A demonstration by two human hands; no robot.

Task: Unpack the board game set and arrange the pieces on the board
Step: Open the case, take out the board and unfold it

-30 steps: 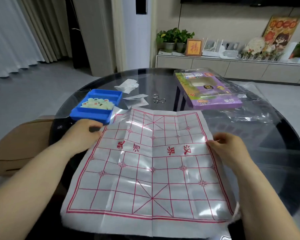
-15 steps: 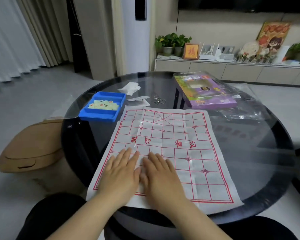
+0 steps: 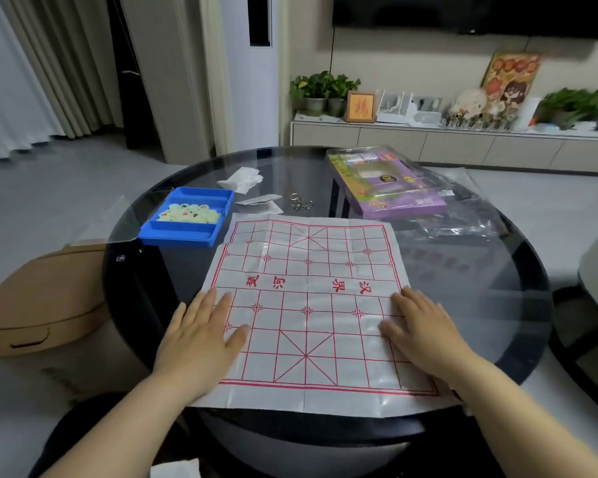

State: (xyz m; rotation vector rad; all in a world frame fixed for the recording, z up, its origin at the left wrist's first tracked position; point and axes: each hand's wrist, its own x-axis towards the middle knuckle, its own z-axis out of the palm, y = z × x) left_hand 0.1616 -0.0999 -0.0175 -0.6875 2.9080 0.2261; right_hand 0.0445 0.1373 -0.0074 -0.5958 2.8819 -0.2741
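Between your left hand (image 3: 201, 339) and right hand (image 3: 425, 332) the board sheet (image 3: 308, 291) is white, ruled with a red grid, red diagonal crosses and red characters across its middle. Beyond your left hand the tray (image 3: 176, 236) is bright blue; the pieces (image 3: 189, 213) in it are pale cream, marked red or black. Beyond your right hand the box (image 3: 397, 198) is purple with green and yellow. The table rim (image 3: 118, 294) is black.

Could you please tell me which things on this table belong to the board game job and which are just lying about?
Job: board, tray, pieces, purple box, left hand, right hand.
Lying about: tissue, metal rings, paper slips.
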